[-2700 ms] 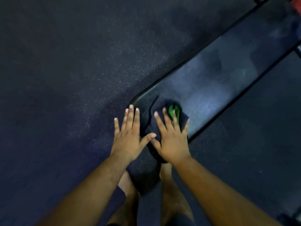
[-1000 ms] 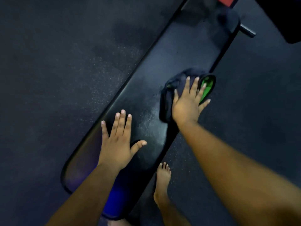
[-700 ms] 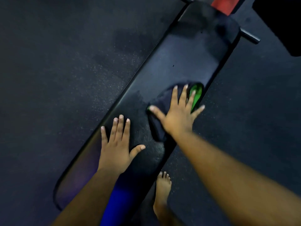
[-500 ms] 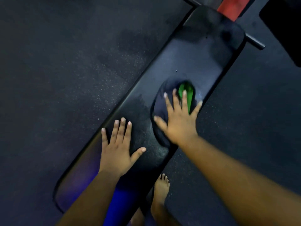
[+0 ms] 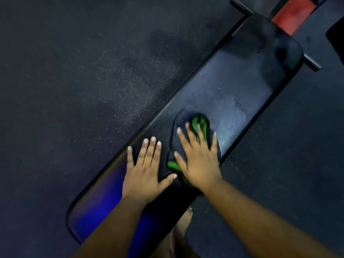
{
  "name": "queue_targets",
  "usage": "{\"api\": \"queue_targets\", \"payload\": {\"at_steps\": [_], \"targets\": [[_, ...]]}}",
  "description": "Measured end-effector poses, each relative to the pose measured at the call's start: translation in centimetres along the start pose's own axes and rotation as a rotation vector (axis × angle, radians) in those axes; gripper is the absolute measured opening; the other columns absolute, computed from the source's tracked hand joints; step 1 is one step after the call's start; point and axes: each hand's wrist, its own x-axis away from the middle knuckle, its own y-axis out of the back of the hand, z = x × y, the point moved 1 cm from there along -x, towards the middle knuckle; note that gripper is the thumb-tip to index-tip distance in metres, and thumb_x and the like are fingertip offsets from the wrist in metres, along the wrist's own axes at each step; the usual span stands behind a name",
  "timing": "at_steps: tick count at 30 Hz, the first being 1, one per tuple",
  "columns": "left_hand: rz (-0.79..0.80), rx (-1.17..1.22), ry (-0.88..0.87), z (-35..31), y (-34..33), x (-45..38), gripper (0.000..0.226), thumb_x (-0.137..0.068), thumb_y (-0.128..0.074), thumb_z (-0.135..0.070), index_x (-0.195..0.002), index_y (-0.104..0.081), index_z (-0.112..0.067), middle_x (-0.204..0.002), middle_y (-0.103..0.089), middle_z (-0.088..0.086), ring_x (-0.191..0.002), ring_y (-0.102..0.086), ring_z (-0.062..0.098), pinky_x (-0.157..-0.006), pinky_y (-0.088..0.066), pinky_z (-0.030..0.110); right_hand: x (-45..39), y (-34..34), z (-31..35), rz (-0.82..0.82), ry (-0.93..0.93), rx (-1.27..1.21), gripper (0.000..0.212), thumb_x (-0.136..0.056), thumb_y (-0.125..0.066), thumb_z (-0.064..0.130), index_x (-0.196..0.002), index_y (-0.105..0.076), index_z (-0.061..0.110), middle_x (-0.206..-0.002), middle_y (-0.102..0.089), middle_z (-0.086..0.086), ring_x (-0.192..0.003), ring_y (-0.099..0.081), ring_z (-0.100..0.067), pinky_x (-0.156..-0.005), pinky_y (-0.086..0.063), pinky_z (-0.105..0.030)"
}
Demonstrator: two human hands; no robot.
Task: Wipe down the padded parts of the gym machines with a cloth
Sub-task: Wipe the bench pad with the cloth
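Right hand spread flat, fingers straight and fanned toward 12 o'clock, pressing down on the cloth. Left hand likewise spread, palm flat on the bench padding, thumb stretched toward 3 o'clock and nearly meeting the edge of the cloth just beside it. Both hands holding nothing curled; only pressing.

Cloth dark, bunched into a rounded lump, with bright green folds showing between the fingers at its 12 o'clock end and again at its 8 o'clock edge near the right thumb. Lying near the middle of the bench pad, closer to the pad's 4 o'clock long edge.

Bench pad long, black, with rounded corners, running diagonally from 7 o'clock up to 1 o'clock. Pale sheen on the surface at 1 o'clock from the cloth; blue glow on the near end at 7 o'clock. Red frame part beyond the far end at 1 o'clock, and a dark crossbar jutting out at 2 o'clock from under the pad.

Speckled dark floor all around. Bare foot on the floor at 6 o'clock, just beside the bench's long edge, between the two forearms.
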Motion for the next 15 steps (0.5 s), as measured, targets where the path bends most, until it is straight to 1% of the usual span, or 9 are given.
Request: {"api": "queue_targets", "payload": {"at_steps": [2, 5, 6, 8, 9, 10, 12, 14, 15], "targets": [[-0.002, 0.002, -0.005, 0.0, 0.0, 0.0, 0.106, -0.087, -0.037, -0.080, -0.162, -0.011, -0.009, -0.171, -0.003, 0.010, -0.158, -0.004, 0.026, -0.121, -0.011, 0.068, 2.1, -0.3, -0.6, 0.066, 0.105, 0.047, 0.072, -0.100, -0.037, 0.058, -0.162, -0.012, 0.032, -0.170, -0.014, 0.002, -0.156, -0.011, -0.026, -0.119, -0.006, -0.068], [-0.024, 0.003, -0.003, 0.0, -0.1, 0.0, 0.105, -0.090, -0.030, -0.083, -0.162, -0.007, -0.011, -0.171, -0.004, 0.010, -0.158, -0.005, 0.026, -0.122, -0.009, 0.067, -5.2, 1.1, -1.6, 0.040, 0.215, 0.113, 0.069, -0.099, -0.029, 0.061, -0.161, -0.011, 0.037, -0.170, -0.010, 0.005, -0.157, -0.006, -0.023, -0.117, -0.002, -0.071], [-0.029, -0.007, 0.000, -0.1, 0.0, 0.0, 0.105, -0.090, -0.028, -0.083, -0.162, -0.005, -0.011, -0.171, -0.004, 0.011, -0.158, -0.004, 0.026, -0.122, -0.008, 0.067, -8.7, 1.7, -1.4, 0.008, 0.190, 0.113, 0.068, -0.099, -0.026, 0.062, -0.161, -0.012, 0.038, -0.170, -0.008, 0.006, -0.157, -0.004, -0.022, -0.117, 0.000, -0.072], [-0.021, -0.024, -0.004, -0.1, 0.0, -0.2, 0.105, -0.090, -0.027, -0.083, -0.161, -0.001, -0.010, -0.171, -0.003, 0.011, -0.158, -0.003, 0.026, -0.123, -0.006, 0.066, -13.6, 2.6, -0.3, -0.016, 0.035, 0.064, 0.067, -0.097, -0.027, 0.064, -0.159, -0.020, 0.038, -0.170, -0.011, 0.007, -0.157, -0.002, -0.021, -0.116, 0.003, -0.072], [-0.024, -0.019, -0.004, -0.2, 0.0, -0.1, 0.106, -0.091, -0.028, -0.083, -0.161, -0.001, -0.009, -0.171, -0.003, 0.011, -0.158, -0.004, 0.026, -0.123, -0.005, 0.065, -14.2, 2.5, 0.5, -0.035, -0.026, 0.050, 0.066, -0.097, -0.028, 0.063, -0.157, -0.025, 0.038, -0.169, -0.014, 0.007, -0.157, -0.003, -0.021, -0.117, 0.003, -0.072], [-0.027, -0.007, -0.003, 0.0, 0.0, -0.2, 0.106, -0.091, -0.029, -0.083, -0.161, -0.002, -0.008, -0.170, -0.006, 0.012, -0.158, -0.005, 0.026, -0.123, -0.005, 0.065, -13.7, 2.3, 1.3, -0.048, -0.035, 0.054, 0.065, -0.096, -0.030, 0.061, -0.156, -0.029, 0.038, -0.168, -0.019, 0.007, -0.156, -0.006, -0.022, -0.117, 0.002, -0.071], [-0.050, 0.037, -0.002, 0.2, 0.2, -0.1, 0.102, -0.092, -0.032, -0.080, -0.161, -0.010, -0.007, -0.168, -0.018, 0.015, -0.158, -0.009, 0.027, -0.122, -0.008, 0.066, -10.7, 1.7, 2.7, -0.038, 0.117, 0.062, 0.063, -0.096, -0.033, 0.059, -0.156, -0.032, 0.039, -0.164, -0.030, 0.005, -0.154, -0.017, -0.023, -0.118, -0.004, -0.069], [-0.116, 0.101, -0.027, 0.3, 0.1, 0.4, 0.089, -0.095, -0.038, -0.074, -0.155, -0.031, -0.010, -0.161, -0.036, 0.014, -0.156, -0.019, 0.027, -0.120, -0.013, 0.068, -8.7, 1.7, 1.9, 0.042, 0.325, 0.077, 0.065, -0.093, -0.036, 0.058, -0.155, -0.034, 0.039, -0.159, -0.038, 0.003, -0.150, -0.027, -0.024, -0.120, -0.009, -0.067], [-0.150, 0.131, -0.046, 0.5, 0.2, 0.3, 0.081, -0.095, -0.040, -0.072, -0.149, -0.039, -0.012, -0.156, -0.042, 0.013, -0.154, -0.024, 0.028, -0.119, -0.015, 0.069, -9.9, 2.3, 0.3, 0.067, 0.411, 0.111, 0.065, -0.092, -0.038, 0.059, -0.154, -0.035, 0.039, -0.157, -0.042, 0.002, -0.149, -0.031, -0.024, -0.120, -0.011, -0.067]]}}
